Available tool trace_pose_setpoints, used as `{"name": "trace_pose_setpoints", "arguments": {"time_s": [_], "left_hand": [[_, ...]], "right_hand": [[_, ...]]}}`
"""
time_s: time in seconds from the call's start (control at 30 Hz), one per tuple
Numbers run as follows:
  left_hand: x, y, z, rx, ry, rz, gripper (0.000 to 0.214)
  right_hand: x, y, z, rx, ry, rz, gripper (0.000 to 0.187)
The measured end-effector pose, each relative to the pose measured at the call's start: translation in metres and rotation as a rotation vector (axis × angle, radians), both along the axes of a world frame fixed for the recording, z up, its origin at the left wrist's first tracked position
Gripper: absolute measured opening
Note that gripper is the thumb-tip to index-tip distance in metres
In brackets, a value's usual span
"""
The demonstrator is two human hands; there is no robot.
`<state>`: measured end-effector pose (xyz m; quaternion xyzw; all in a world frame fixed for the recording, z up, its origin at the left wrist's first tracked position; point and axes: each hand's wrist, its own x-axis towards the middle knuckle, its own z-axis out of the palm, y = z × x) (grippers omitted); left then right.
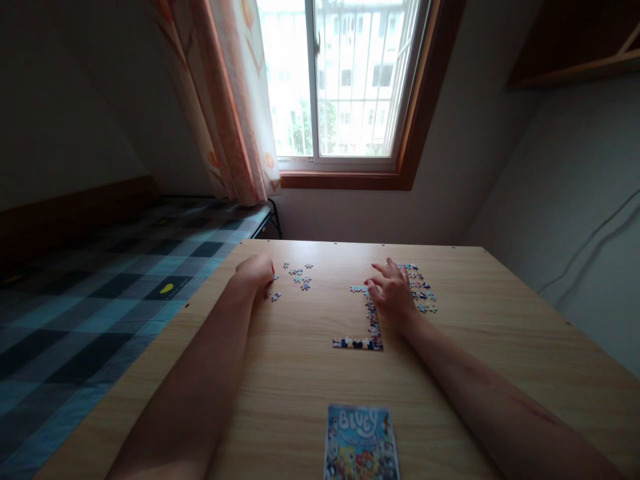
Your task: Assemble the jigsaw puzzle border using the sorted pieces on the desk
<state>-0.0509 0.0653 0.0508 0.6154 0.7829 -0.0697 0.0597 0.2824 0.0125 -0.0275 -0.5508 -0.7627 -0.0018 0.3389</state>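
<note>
I can read one word only: "BLUEY", in pale rounded letters across the top of a picture card (361, 441) that lies flat at the near edge of the table (500, 333); the smaller line beneath it is too blurred for me to read; the card is a blue rectangle, glossy, with cartoon figures crowded in its lower half.

The table is pale wood-grain laminate, smooth and matt; on it lies the joined strip (373, 330) of jigsaw pieces, an L shape, one short arm running left along the bottom and one arm rising toward the right hand (393, 293).

That hand rests palm down at the top of the strip with fingers loosely spread, gripping nothing that I can see; a light blue piece (358, 289) lies just beside its thumb, and a heap of loose pieces (424, 293) lies just beyond its fingers.

The left hand (256, 270) is well apart from it, curled with knuckles up, fingertips on the table; I cannot tell whether it pinches a piece; scattered pieces (299, 277) lie just beside it.

To the left is a bed (100, 293) under a blue and black checked cover; behind hang a peach patterned curtain (235, 100) and a wood-framed window (345, 80).
</note>
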Motion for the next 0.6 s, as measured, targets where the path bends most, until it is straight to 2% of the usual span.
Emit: {"name": "trace_pose_setpoints", "arguments": {"time_s": [0.13, 0.27, 0.33, 0.4, 0.43, 0.5, 0.6], "left_hand": [[0.0, -0.003, 0.004, -0.012, -0.003, -0.013, 0.027], [0.005, -0.01, 0.027, -0.014, -0.013, -0.059, 0.016], [0.019, -0.016, 0.041, 0.098, -0.05, -0.135, 0.013], [0.042, -0.023, 0.048, 0.254, -0.195, -0.268, 0.011], [0.056, -0.026, 0.048, 0.29, -0.314, -0.337, 0.01], [0.086, -0.029, 0.037, 0.254, -0.525, -0.44, 0.013], [0.121, -0.029, 0.005, 0.236, -0.611, -0.5, 0.015]], "right_hand": [[-0.001, -0.001, 0.002, -0.012, -0.001, -0.005, 0.031], [-0.001, -0.003, 0.004, -0.016, -0.004, 0.002, 0.031], [-0.002, -0.003, 0.005, -0.015, -0.013, 0.022, 0.03], [-0.002, -0.003, 0.005, -0.015, -0.029, 0.053, 0.029], [-0.002, -0.003, 0.005, -0.015, -0.038, 0.067, 0.028], [-0.002, -0.002, 0.004, -0.014, -0.06, 0.084, 0.027], [-0.002, -0.002, 0.003, -0.013, -0.095, 0.101, 0.026]]}}
